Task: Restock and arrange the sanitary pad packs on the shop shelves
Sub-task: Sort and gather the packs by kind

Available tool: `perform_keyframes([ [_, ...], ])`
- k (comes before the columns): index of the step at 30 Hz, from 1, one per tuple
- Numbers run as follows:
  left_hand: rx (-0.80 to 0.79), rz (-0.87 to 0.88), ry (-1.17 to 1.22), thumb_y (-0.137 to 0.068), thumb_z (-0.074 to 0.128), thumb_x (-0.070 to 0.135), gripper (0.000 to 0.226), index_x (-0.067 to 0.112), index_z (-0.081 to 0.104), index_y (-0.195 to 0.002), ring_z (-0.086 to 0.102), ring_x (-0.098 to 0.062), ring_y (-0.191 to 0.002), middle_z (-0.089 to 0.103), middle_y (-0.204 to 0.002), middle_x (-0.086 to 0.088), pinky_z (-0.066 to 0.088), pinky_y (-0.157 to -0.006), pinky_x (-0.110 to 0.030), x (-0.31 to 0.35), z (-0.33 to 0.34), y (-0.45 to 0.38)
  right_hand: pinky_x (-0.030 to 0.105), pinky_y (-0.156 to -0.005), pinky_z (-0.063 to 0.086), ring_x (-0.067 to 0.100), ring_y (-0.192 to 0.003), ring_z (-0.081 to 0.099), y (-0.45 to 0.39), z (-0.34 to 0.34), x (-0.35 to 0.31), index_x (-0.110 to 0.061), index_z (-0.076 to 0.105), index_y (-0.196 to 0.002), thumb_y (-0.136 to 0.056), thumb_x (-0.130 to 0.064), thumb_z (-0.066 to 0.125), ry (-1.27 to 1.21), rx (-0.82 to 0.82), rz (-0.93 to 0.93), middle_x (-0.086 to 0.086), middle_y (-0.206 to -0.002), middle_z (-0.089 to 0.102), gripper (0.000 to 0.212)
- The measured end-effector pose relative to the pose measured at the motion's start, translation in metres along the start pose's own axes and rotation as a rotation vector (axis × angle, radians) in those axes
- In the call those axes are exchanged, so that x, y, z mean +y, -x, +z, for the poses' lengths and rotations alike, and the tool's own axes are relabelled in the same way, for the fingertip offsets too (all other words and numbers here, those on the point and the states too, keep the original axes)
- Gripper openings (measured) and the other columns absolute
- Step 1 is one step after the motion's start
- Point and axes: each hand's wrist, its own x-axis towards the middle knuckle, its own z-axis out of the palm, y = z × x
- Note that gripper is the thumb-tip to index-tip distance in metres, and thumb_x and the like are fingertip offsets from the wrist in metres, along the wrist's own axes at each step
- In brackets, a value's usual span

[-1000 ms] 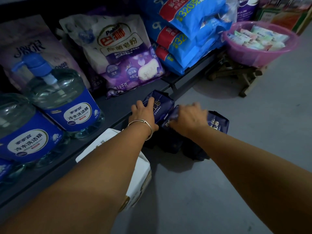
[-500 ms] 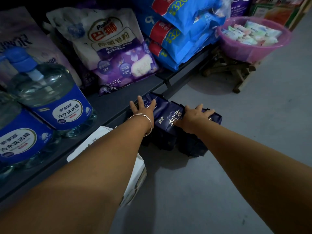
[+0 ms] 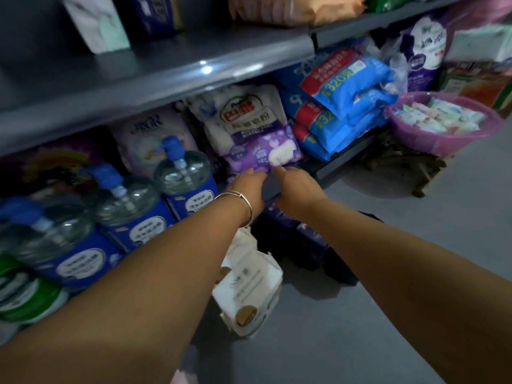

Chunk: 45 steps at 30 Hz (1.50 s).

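Now, left hand and right hand reaching, fingers loose, touching purple bag

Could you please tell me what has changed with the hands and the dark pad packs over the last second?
Both hands, left hand and right hand, let go of the dark pad packs and rose to the lower shelf edge. The packs stayed on the floor.

pad packs: dk navy | basin: pink | jug labels: blue/wht | shelf: grey
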Motion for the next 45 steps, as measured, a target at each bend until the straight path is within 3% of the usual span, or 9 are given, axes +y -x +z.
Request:
perform_keyframes([
  [10, 0.353, -0.137, 0.079, -0.081, 0.064, 0.007, 0.041, 0.005, 0.056, -0.121, 0.055, -0.029, -0.107, 0.057, -0.118, -0.016, 0.036, -0.088, -0.023, -0.073, -0.170, 0.142, 0.038, -0.092, 0.046, 0.034, -0.114, 0.055, 0.024, -0.082, -0.169, -0.009, 0.052, -0.129, -0.081, -0.006, 0.059, -0.164, 0.164, -0.253, 0.017, -0.122, 0.060, 0.048],
  [18, 0.533, -0.262, 0.026, -0.081, 0.067, 0.010, 0.042, 0.008, 0.056, -0.121, 0.057, -0.027, -0.104, 0.055, -0.118, -0.014, 0.041, -0.092, -0.025, -0.163, -0.277, 0.268, 0.036, -0.095, 0.046, 0.030, -0.115, 0.055, 0.049, -0.109, -0.336, -0.013, 0.053, -0.130, -0.081, -0.006, 0.059, -0.199, 0.237, -0.434, 0.013, -0.126, 0.058, 0.050],
  [23, 0.567, -0.302, 0.013, -0.082, 0.068, 0.015, 0.046, 0.013, 0.053, -0.126, 0.054, -0.026, -0.109, 0.051, -0.125, -0.011, 0.042, -0.096, -0.029, -0.200, -0.310, 0.302, 0.039, -0.096, 0.045, 0.029, -0.115, 0.053, 0.062, -0.115, -0.391, -0.007, 0.055, -0.125, -0.085, -0.006, 0.059, -0.178, 0.232, -0.462, 0.014, -0.127, 0.056, 0.041],
  [31, 0.526, -0.219, 0.094, -0.083, 0.068, 0.021, 0.049, 0.016, 0.050, -0.129, 0.054, -0.023, -0.110, 0.050, -0.127, -0.008, 0.039, -0.094, -0.026, -0.190, -0.302, 0.224, 0.037, -0.093, 0.047, 0.029, -0.113, 0.055, 0.015, -0.123, -0.350, -0.012, 0.051, -0.132, -0.086, -0.010, 0.062, -0.116, 0.232, -0.340, 0.012, -0.128, 0.055, 0.048],
  [38, 0.521, -0.182, 0.122, -0.083, 0.068, 0.020, 0.049, 0.014, 0.051, -0.128, 0.052, -0.024, -0.113, 0.048, -0.128, -0.009, 0.038, -0.096, -0.024, -0.179, -0.302, 0.122, 0.040, -0.089, 0.049, 0.034, -0.110, 0.055, -0.075, -0.139, -0.286, -0.005, 0.055, -0.121, -0.084, -0.011, 0.062, -0.057, 0.281, -0.221, 0.016, -0.119, 0.060, 0.038],
  [45, 0.516, -0.192, 0.151, -0.081, 0.070, 0.018, 0.054, 0.017, 0.048, -0.131, 0.051, -0.025, -0.116, 0.043, -0.132, -0.009, 0.038, -0.099, -0.026, -0.179, -0.303, 0.031, 0.035, -0.089, 0.047, 0.033, -0.112, 0.055, -0.171, -0.153, -0.240, -0.007, 0.053, -0.124, -0.083, -0.019, 0.067, -0.106, 0.304, -0.145, 0.016, -0.120, 0.060, 0.044],
])
